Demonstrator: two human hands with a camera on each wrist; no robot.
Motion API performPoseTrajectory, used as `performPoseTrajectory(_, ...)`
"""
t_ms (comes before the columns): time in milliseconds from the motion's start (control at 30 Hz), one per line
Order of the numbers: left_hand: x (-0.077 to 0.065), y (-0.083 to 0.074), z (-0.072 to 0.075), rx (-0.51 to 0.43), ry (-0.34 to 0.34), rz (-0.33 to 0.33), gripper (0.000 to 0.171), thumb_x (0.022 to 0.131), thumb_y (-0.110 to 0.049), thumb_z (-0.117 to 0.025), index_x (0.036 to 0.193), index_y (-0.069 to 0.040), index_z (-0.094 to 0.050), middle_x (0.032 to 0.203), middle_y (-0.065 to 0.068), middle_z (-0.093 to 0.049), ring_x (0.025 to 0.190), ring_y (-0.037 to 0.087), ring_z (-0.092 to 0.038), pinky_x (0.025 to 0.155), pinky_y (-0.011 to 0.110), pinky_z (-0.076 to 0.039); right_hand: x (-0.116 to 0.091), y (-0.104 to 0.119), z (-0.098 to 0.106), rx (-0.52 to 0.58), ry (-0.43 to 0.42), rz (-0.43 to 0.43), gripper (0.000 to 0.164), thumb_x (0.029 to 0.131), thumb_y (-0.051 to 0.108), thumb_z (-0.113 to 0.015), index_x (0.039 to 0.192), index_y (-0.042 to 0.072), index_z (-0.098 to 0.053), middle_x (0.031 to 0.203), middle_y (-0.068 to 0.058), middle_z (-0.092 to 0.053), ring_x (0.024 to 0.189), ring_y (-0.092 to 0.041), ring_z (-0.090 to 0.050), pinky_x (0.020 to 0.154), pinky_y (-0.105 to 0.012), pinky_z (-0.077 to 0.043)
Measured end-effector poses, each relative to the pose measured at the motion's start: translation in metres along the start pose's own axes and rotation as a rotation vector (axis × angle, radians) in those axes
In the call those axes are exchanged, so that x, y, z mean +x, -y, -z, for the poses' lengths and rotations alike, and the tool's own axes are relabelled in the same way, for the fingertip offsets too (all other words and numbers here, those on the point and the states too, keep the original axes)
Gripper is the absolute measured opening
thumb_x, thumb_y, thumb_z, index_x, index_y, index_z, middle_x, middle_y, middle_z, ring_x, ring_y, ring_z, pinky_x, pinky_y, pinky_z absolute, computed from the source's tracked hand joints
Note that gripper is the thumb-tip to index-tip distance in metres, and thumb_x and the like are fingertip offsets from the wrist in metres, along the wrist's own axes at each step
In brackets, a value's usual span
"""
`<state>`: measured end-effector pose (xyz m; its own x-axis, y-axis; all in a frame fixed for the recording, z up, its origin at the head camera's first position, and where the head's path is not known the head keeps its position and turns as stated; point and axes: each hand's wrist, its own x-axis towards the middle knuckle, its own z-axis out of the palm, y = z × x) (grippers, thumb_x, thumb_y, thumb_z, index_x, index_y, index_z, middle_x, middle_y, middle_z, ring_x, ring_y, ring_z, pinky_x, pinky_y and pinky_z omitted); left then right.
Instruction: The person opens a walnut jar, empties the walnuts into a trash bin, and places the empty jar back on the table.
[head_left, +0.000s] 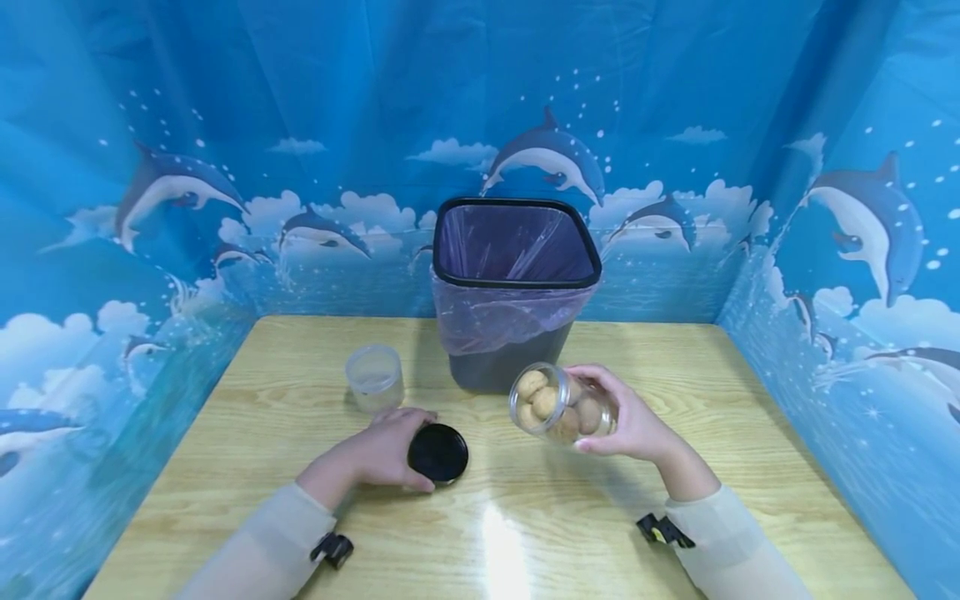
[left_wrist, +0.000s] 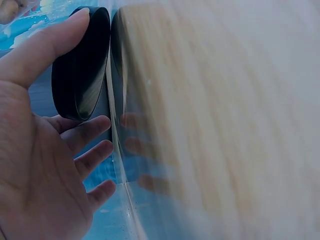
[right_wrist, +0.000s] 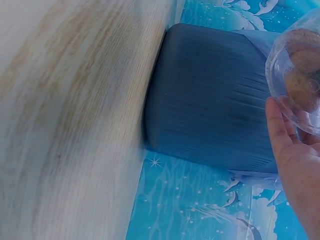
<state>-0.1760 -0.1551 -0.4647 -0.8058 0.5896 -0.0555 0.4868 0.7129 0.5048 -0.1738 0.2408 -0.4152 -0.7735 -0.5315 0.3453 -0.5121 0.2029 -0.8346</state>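
Observation:
My left hand (head_left: pixel 390 448) pinches a round black lid (head_left: pixel 438 453) close above the tabletop; in the left wrist view the thumb lies over the lid (left_wrist: pixel 82 65) and the other fingers spread below it. In my right hand (head_left: pixel 626 421) is a clear jar (head_left: pixel 564 407), gripped round its side and tipped over with its open mouth to the left. Several round, tan, walnut-like pieces (head_left: pixel 545 402) are inside it. The right wrist view catches the jar's bottom end (right_wrist: pixel 300 75) and the right hand (right_wrist: pixel 300 165). Behind the left hand stands a clear, lidless tub (head_left: pixel 374 379).
A dark grey trash bin (head_left: pixel 501 362) with a black rim and purple liner bag (head_left: pixel 502 312) stands at the back of the wooden table (head_left: pixel 300 375), just behind the jar. Blue dolphin-print curtains (head_left: pixel 360 100) enclose the table at the back and sides.

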Motion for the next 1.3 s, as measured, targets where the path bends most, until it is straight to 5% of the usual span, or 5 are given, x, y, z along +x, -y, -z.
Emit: performPoseTrajectory(1300,0.0025,0.0005,-0.0066,0.146,0.004,0.031,0.088,0.066,-0.051,-0.088,0.136,-0.009,-0.053,0.152,0.023,-0.041,0.14,0.043,-0.036,0.113,0.063,-0.022,0.0003,0.0011,0.0026,-0.003,0.004,0.03,0.09,0.066,-0.003,-0.086,0.145,0.005,-0.044,0.137,-0.005,-0.053,0.125,-0.014,-0.051,0.105,-0.023,-0.04)
